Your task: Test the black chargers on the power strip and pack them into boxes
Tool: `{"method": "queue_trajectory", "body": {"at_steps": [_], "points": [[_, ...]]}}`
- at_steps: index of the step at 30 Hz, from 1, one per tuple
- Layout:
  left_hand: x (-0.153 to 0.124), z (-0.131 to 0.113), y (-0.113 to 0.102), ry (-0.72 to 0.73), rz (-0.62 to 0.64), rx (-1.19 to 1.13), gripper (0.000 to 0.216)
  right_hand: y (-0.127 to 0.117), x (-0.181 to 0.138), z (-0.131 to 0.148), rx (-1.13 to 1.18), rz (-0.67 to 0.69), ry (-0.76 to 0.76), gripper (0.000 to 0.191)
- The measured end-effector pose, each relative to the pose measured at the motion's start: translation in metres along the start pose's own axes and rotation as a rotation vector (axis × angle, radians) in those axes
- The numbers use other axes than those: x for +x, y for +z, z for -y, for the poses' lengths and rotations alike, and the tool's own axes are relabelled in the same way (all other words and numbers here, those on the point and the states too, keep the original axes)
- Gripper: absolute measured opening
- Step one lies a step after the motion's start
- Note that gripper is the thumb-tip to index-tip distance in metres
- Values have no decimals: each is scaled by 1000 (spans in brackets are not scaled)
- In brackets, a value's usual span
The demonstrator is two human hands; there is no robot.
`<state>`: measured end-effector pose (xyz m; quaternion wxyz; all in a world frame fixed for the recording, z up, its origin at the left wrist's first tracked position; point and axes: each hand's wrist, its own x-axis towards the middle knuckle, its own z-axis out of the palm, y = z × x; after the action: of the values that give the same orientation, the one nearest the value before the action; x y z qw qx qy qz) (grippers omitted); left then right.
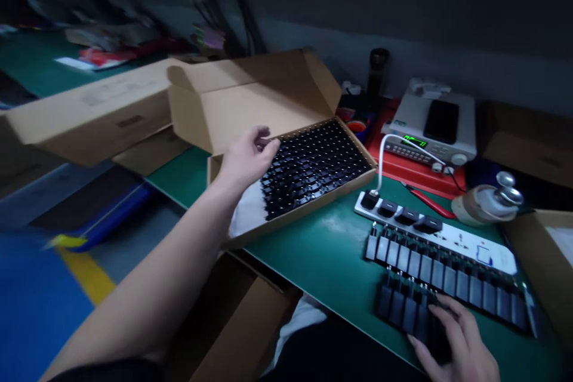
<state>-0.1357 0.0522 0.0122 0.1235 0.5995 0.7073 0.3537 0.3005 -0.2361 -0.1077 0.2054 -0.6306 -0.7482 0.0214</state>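
Observation:
My left hand (251, 158) is above the left end of an open cardboard box (304, 206). Its fingers are loosely curled with the thumb apart, and I see nothing held in them. Rows of glossy black plug adapters (317, 161) fill most of the box, beside a white sheet (248, 212) at its left end. At the lower right, my right hand (468, 343) is closed round the end of a short row of black plug adapters (403, 307) on the green table. Its thumb is on the near side and its fingers on the far side. The adapters under the palm are hidden.
Behind that row lies a longer row of adapters (436, 268), pins facing away. A white power strip (470, 245) carries several black plugs. Beyond are red-handled pliers (432, 203), a bench meter (463, 125) with a phone (441, 120) on top, and a pump bottle (486, 203).

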Motion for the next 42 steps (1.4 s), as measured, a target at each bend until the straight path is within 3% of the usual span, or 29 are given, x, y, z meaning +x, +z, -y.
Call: {"method": "queue_trajectory", "body": {"at_steps": [5, 8, 10, 14, 19, 23, 28, 31, 35, 38, 42], "points": [[-68, -75, 53, 516, 281, -296, 41, -15, -11, 5, 49, 19, 112, 41], [-85, -94, 92, 691, 384, -374, 35, -24, -26, -5, 88, 37, 185, 36], [-86, -97, 111, 749, 385, -357, 21, -32, -31, -17, 138, 26, 144, 38], [-79, -100, 122, 671, 405, -349, 8, -59, -10, -41, 234, -73, 80, 41], [-85, -116, 126, 533, 586, -488, 7, -91, 72, -63, 202, -181, -43, 31], [-92, -125, 135, 569, 632, -415, 8, -97, 139, -70, 38, 13, -183, 26], [-90, -129, 131, 633, 666, -287, 10, -89, 192, -46, -222, 382, -319, 16], [-93, -124, 124, 631, 628, -215, 19, -92, 203, -41, -241, 469, -263, 16], [-98, -109, 119, 617, 572, -20, 44, -101, 189, -60, -204, 416, -172, 17], [-94, -98, 119, 606, 637, 66, 35, -95, 170, -73, -166, 308, -154, 28], [-82, -96, 112, 600, 696, -19, 24, -76, 153, -78, -105, 248, -176, 45]]}}
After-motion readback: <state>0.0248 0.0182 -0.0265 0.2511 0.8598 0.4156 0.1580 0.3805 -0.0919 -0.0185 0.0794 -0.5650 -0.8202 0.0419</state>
